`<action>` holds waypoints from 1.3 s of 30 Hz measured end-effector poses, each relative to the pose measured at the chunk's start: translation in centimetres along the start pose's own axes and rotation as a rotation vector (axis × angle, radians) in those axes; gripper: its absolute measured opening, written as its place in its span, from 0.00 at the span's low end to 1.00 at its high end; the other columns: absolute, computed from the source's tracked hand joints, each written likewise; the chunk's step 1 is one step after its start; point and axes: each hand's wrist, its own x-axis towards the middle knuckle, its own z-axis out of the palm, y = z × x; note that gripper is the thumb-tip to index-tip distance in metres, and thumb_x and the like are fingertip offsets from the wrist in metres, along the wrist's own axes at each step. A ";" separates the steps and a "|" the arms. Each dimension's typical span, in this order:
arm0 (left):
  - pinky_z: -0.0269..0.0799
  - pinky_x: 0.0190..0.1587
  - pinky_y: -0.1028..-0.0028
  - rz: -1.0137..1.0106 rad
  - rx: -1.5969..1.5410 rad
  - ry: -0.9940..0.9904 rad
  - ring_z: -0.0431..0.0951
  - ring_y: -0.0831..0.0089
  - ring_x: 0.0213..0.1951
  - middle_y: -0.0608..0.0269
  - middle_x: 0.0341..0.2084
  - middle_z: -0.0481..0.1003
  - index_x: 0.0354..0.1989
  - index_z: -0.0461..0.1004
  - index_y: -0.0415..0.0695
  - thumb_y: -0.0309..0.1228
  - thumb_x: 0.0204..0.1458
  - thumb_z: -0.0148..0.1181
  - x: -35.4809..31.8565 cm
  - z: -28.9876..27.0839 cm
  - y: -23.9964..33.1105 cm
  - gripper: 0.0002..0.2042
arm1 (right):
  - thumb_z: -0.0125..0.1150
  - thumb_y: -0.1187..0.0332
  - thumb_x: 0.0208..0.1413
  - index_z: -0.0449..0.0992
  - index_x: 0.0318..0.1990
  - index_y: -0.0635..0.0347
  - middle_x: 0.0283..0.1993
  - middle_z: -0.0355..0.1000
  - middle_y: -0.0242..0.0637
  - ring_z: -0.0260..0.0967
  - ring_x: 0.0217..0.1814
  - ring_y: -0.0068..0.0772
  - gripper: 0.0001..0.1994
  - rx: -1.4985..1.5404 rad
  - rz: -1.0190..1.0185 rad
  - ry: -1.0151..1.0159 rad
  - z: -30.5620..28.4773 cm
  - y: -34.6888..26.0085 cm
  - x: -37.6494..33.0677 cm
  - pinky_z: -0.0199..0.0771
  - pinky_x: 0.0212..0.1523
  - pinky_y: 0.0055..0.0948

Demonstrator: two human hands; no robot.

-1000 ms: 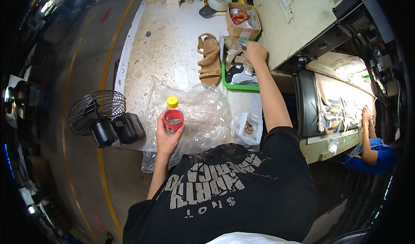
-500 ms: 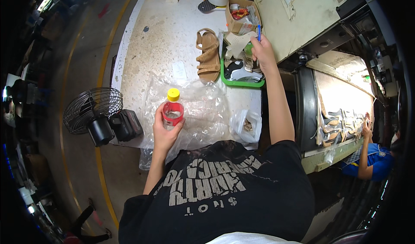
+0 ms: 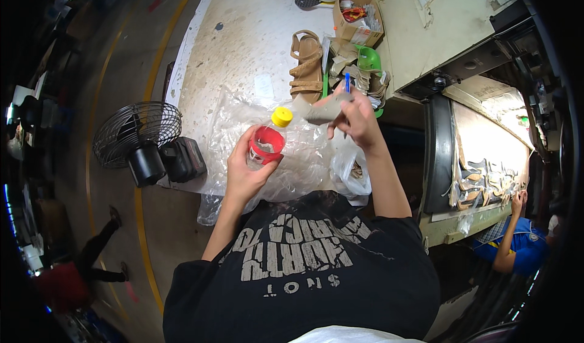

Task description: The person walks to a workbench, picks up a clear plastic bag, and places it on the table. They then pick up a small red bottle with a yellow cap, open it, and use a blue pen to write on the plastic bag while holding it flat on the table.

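Note:
My left hand [image 3: 246, 169] is wrapped round a clear bottle with a red band [image 3: 267, 143] and a yellow cap [image 3: 281, 117], tilted to the right. To its right, my right hand [image 3: 359, 121] holds a thin grey-beige cut piece [image 3: 325, 109], whose left end comes close to the cap. A blue pen [image 3: 347, 83] sticks up from the same hand. Beyond it, a green tray [image 3: 325, 75] is heaped with cut pieces [image 3: 377, 86] and is partly hidden by that hand. A brown strappy sandal [image 3: 306, 69] lies left of the tray.
Crumpled clear plastic sheeting [image 3: 225, 136] covers the table's near part. A white plastic bag [image 3: 353, 176] sits at the near right. A cardboard box [image 3: 359, 24] stands beyond the tray. A black fan [image 3: 137, 136] is at the left edge. Another person [image 3: 517, 239] works at the right.
My right hand has come from the tray toward the bottle, carrying the cut piece and pen. The bottle in my left hand has shifted slightly right and tilted. The head view has shifted a little.

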 end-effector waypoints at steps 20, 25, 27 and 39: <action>0.76 0.56 0.66 0.096 0.177 0.043 0.82 0.60 0.52 0.51 0.50 0.80 0.65 0.72 0.40 0.28 0.43 0.80 -0.5 0.0 1.1 0.37 | 0.64 0.79 0.65 0.82 0.57 0.66 0.43 0.78 0.36 0.71 0.31 0.18 0.14 -0.511 -0.349 0.254 6.7 1.9 -2.9 0.70 0.34 0.18; 0.76 0.51 0.66 0.119 0.369 0.042 0.82 0.59 0.47 0.52 0.46 0.81 0.65 0.74 0.42 0.27 0.40 0.81 -0.5 -1.0 1.3 0.37 | 0.65 0.82 0.60 0.84 0.55 0.64 0.46 0.77 0.40 0.75 0.39 0.27 0.16 -0.765 -0.456 0.156 6.4 0.3 -3.5 0.74 0.40 0.22; 0.76 0.50 0.65 0.166 0.446 0.059 0.82 0.58 0.45 0.53 0.45 0.81 0.64 0.75 0.43 0.28 0.40 0.81 -0.3 -1.2 1.5 0.37 | 0.64 0.82 0.60 0.83 0.56 0.64 0.46 0.77 0.41 0.76 0.40 0.29 0.17 -0.763 -0.435 0.164 6.3 0.7 -3.7 0.75 0.42 0.23; 0.71 0.52 0.62 0.189 0.796 0.089 0.80 0.61 0.47 0.61 0.45 0.80 0.63 0.79 0.55 0.31 0.37 0.81 0.0 -2.3 2.2 0.37 | 0.63 0.80 0.60 0.80 0.48 0.71 0.42 0.75 0.43 0.75 0.38 0.35 0.10 -0.660 -0.359 0.134 5.6 3.3 -3.5 0.74 0.40 0.28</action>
